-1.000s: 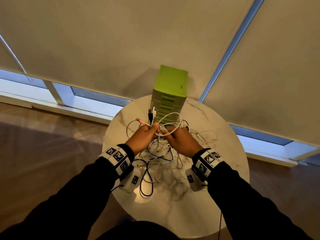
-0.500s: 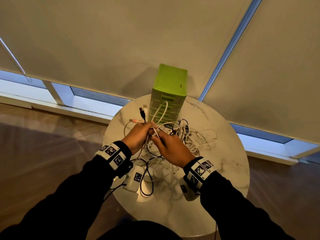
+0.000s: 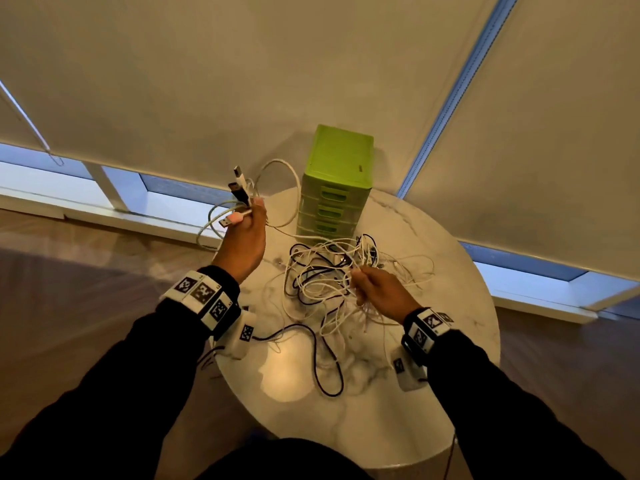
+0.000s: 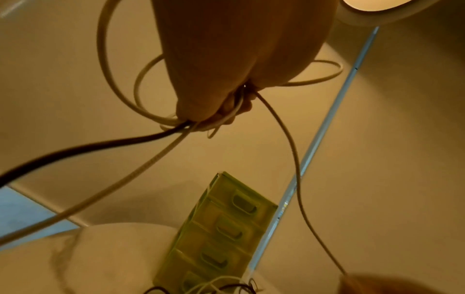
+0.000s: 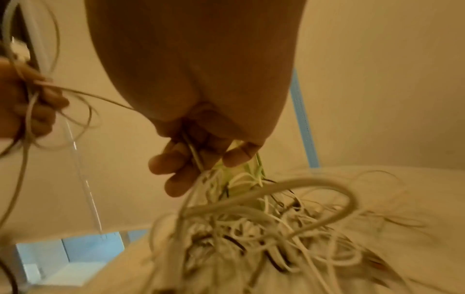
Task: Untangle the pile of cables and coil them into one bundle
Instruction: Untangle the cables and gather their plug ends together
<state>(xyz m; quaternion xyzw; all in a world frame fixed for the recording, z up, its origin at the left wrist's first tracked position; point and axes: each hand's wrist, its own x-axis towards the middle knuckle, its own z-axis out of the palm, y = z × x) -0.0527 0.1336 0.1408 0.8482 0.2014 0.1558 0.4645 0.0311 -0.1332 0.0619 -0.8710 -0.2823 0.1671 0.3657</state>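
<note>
A tangle of white and black cables (image 3: 332, 282) lies on the round marble table (image 3: 433, 393). My left hand (image 3: 247, 233) is raised over the table's left rim and grips several cable ends, with USB plugs (image 3: 239, 188) sticking up above the fingers. White loops (image 3: 277, 188) hang from it, also seen as loops (image 4: 120, 85) in the left wrist view. My right hand (image 3: 374, 289) is lower, at the tangle's right side, its fingers (image 5: 176, 169) curled round a thin white strand (image 5: 193, 153) that runs into the pile (image 5: 264, 228).
A green mini drawer chest (image 3: 334, 185) stands at the table's far edge, just behind the tangle. A black cable loop (image 3: 325, 368) trails toward the near middle of the table. Roller blinds (image 3: 311, 64) and a low window fill the background.
My hands have parted: the left rose and swung left, lifting cable ends and loops out of the pile. The right moved down and right, holding strands at the tangle.
</note>
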